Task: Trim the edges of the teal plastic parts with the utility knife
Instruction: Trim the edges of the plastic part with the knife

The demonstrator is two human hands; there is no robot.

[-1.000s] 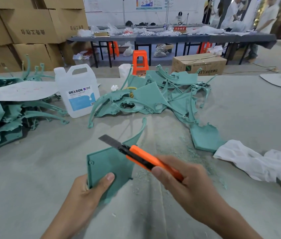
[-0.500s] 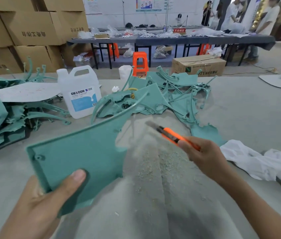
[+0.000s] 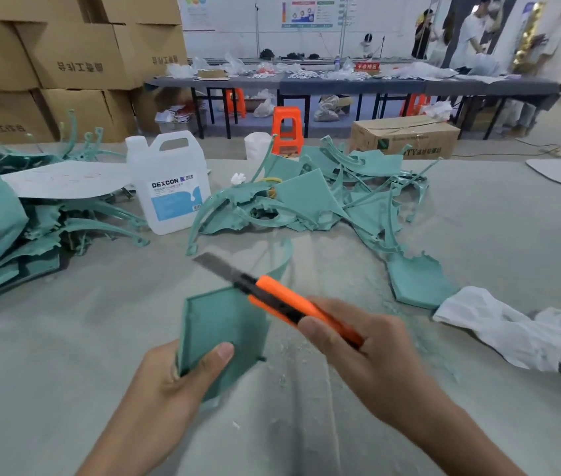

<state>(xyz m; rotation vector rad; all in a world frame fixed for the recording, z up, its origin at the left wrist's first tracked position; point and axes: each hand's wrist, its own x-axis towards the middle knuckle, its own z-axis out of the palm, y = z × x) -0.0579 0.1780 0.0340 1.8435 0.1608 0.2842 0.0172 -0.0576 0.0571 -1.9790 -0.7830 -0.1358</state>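
My left hand (image 3: 165, 389) grips a flat teal plastic part (image 3: 224, 324) by its lower left corner, thumb pressed on its face. The part stands tilted above the grey table (image 3: 66, 338), and a curved teal arm rises from its upper right. My right hand (image 3: 368, 352) holds an orange and black utility knife (image 3: 282, 300). Its bare blade points up and left, lying across the part's top edge. A heap of teal parts (image 3: 310, 201) lies in the middle of the table, and another pile of teal parts (image 3: 7, 228) is at the far left.
A white DEXCON jug (image 3: 169, 183) stands between the two heaps. White cloth gloves (image 3: 519, 334) lie at the right, beside a loose teal plate (image 3: 416, 280). Teal shavings are scattered in front of me. Cardboard boxes (image 3: 66, 63) are stacked behind, and people stand at a far bench.
My left hand has brought the teal part back from the left and turned it more upright. My right hand has drawn the knife in, so the blade lies at the part's top edge.
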